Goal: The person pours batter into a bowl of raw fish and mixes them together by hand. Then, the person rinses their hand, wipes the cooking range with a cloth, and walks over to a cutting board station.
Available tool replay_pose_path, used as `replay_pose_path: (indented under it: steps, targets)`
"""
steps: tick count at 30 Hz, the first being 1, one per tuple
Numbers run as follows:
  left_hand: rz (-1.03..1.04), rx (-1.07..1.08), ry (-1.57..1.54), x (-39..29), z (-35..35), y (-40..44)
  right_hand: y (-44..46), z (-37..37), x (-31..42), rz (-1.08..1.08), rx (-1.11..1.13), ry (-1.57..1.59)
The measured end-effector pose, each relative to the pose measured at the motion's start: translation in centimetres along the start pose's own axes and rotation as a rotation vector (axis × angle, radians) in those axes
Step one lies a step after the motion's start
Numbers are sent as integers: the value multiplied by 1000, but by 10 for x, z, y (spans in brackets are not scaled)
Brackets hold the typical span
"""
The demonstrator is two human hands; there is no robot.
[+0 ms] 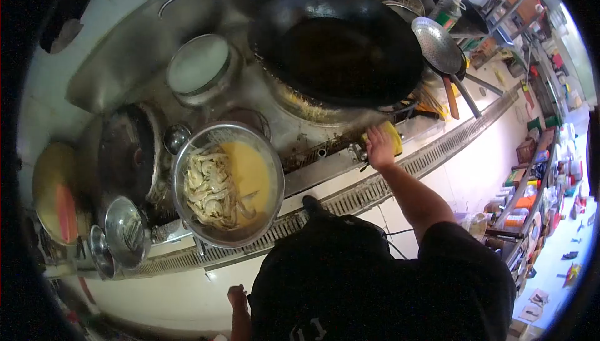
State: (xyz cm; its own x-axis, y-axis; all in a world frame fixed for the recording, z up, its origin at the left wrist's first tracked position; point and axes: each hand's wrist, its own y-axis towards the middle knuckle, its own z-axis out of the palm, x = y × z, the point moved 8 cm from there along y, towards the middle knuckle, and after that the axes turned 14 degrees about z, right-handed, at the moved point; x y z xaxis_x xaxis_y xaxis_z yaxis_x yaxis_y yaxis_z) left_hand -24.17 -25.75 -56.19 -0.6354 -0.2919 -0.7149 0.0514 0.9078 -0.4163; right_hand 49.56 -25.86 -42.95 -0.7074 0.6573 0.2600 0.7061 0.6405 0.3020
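Observation:
My right hand (380, 146) is on a yellow cloth (394, 136) at the front edge of the steel stove, beside a knob (357, 152). Its fingers press over the cloth. Low beside my body hangs my left hand (237, 296), fingers curled, with nothing visible in it. A large steel bowl (275, 216) sits at the stove's front left, holding pale, strip-like pieces (211, 188) and a yellow, batter-like liquid (255, 169). Beyond my right hand, a big black wok (337, 54) rests on the burner, dark inside.
A lidded-looking round pot (200, 66) stands behind the bowl. At left are a dark pan (128, 153), a ladle (177, 138) and a smaller steel bowl (127, 232). A perforated skimmer (437, 45) lies right of the wok. A slotted drain (350, 198) runs along the stove front.

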Motion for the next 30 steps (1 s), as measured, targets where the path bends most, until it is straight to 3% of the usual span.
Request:
replay_pose_path:
  steps: [2, 3, 5, 8, 10, 11, 12, 14, 15, 16, 18, 19, 22, 23, 25, 26, 28, 29, 30]
  targets:
    - [461, 430, 1080, 9, 15, -7, -4, 0, 5, -66, 48, -47]
    - [465, 428, 1084, 27, 11, -9, -4, 3, 5, -58, 117, -53]
    - [573, 204, 741, 20, 5, -9, 0, 2, 5, -62, 174, -59]
    - [640, 324, 741, -23, 22, -7, 0, 0, -5, -18, 163, -61]
    - [214, 258, -13, 14, 23, 11, -4, 4, -5, -72, 71, -89]
    - [285, 252, 419, -67, 21, 3, -2, 3, -1, -139, 14, -185]
    - [287, 244, 415, -73, 22, 9, 6, -6, 2, -145, 7, -182]
    - [413, 221, 354, -84, 29, 14, 22, -7, -13, 147, 382, -54]
    - [378, 211, 418, -79, 29, 17, 26, 5, -53, 431, 148, 358]
    - [370, 208, 418, -76, 28, 19, 23, 25, -68, 427, 155, 359]
    - [686, 368, 828, -83, 46, 17, 18, 64, -89, 299, 231, 477]
    - [663, 513, 863, -72, 54, 18, 19, 83, -98, 234, 269, 536]
    - [659, 503, 921, -45, 47, 20, 33, 132, -128, 28, 366, 721]
    - [655, 497, 916, -39, 47, 20, 37, 110, -109, 18, 368, 721]
    - [231, 289, 445, -9, 27, 24, 31, 43, -89, 562, 250, 506]
    - [224, 288, 442, -11, 27, 17, 20, 39, -80, 558, 256, 504]
    - [78, 347, 458, -8, 26, 7, 0, 8, -32, 21, -85, -89]
    - [201, 227, 318, -5, 23, 5, 1, 7, -28, 132, 55, -102]
    - [200, 225, 321, 9, 23, 4, 2, 0, -22, 132, 57, -98]
